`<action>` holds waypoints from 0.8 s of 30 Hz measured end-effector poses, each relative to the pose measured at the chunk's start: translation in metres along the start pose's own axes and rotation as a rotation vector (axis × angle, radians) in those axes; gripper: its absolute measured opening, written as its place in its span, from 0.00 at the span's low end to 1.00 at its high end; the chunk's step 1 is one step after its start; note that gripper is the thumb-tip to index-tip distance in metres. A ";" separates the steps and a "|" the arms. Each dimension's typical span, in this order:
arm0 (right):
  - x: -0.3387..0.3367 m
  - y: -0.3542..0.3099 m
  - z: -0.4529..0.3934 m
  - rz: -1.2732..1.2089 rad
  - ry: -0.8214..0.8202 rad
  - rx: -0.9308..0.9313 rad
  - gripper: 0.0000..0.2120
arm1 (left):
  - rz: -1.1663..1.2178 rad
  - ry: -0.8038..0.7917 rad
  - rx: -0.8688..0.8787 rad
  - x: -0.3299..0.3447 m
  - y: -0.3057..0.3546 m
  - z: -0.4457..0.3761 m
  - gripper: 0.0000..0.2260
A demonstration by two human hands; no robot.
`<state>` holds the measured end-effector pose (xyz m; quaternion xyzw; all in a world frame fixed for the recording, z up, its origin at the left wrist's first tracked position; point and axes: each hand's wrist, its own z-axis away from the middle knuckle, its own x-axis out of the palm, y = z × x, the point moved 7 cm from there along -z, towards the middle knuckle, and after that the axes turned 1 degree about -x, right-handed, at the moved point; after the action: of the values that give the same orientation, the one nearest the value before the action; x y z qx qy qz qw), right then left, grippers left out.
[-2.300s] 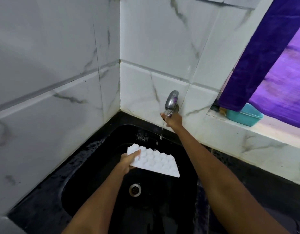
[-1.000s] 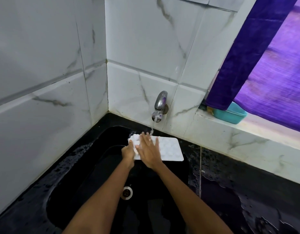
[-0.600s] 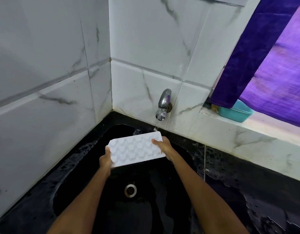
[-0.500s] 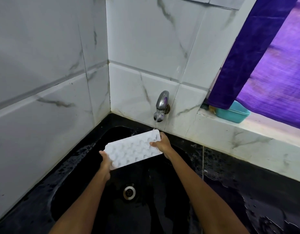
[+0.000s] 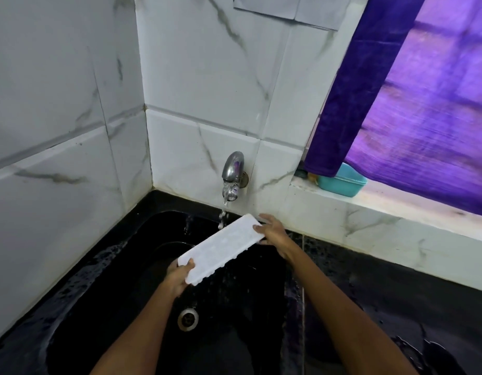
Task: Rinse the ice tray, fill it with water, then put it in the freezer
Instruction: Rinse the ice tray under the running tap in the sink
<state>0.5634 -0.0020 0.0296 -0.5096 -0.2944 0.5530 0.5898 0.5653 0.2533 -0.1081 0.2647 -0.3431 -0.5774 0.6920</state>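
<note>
**Over the sink, a white tray held under the running tap**

Over the black sink (image 5: 142,255) a person holds the tray (image 5: 220,247) by its two short ends, slanted, the far end raised toward the wall and the near end dipped lower. It is a flat white rectangle with rounded corners; small bumps line its lower long edge, and its pale top is too washed out to make out the cells. The left hand (image 5: 178,277) grasps the near end, thumb curled over the top face and fingers underneath. The right hand (image 5: 272,231) clasps the far end, fingers wrapped round the corner.

A stubby chrome tap (image 5: 233,171) juts from the wall just above. Water (image 5: 223,215) drops from it in a broken, beaded stream and lands at the tray's upper long edge.

The basin is glossy and deep, with a round steel drain (image 5: 187,319) at the bottom, below the tray. Black counter (image 5: 397,307) on the right is wet, patched with puddles. Walls (image 5: 72,104) are smooth white tile veined in grey. On the pale sill to the right sits a teal plastic tub (image 5: 342,182), partly behind a purple curtain (image 5: 410,104) of coarse, nubby cloth.
</note>
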 end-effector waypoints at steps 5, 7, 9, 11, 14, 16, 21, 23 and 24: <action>-0.048 -0.023 0.001 0.055 0.323 -0.213 0.19 | 0.115 0.074 0.035 0.058 0.032 0.034 0.26; -0.057 -0.023 0.002 0.121 0.345 -0.200 0.19 | 0.062 0.101 0.020 0.067 0.044 0.038 0.27; -0.052 -0.017 0.002 0.329 0.300 -0.144 0.21 | -0.012 0.133 0.038 0.062 0.055 0.038 0.26; -0.034 -0.012 0.001 0.480 0.249 -0.148 0.22 | -0.103 0.181 0.101 0.050 0.069 0.037 0.24; 0.014 -0.023 0.003 0.361 0.242 -0.239 0.15 | -0.338 0.264 0.197 0.037 0.095 0.041 0.22; 0.052 -0.031 0.004 0.099 0.151 -0.182 0.10 | -0.502 0.289 0.240 0.035 0.111 0.044 0.22; 0.111 -0.051 0.007 -0.133 -0.152 0.023 0.12 | -0.793 0.291 0.330 0.051 0.131 0.053 0.21; 0.109 -0.052 0.002 -0.142 -0.159 0.078 0.11 | -0.893 0.307 0.357 0.058 0.135 0.059 0.21; 0.104 -0.053 -0.001 -0.138 -0.129 0.092 0.11 | -0.943 0.316 0.382 0.062 0.137 0.063 0.21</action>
<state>0.6056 0.1037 0.0562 -0.4239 -0.3402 0.5557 0.6292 0.6071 0.2206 0.0461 0.5953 -0.1773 -0.7060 0.3401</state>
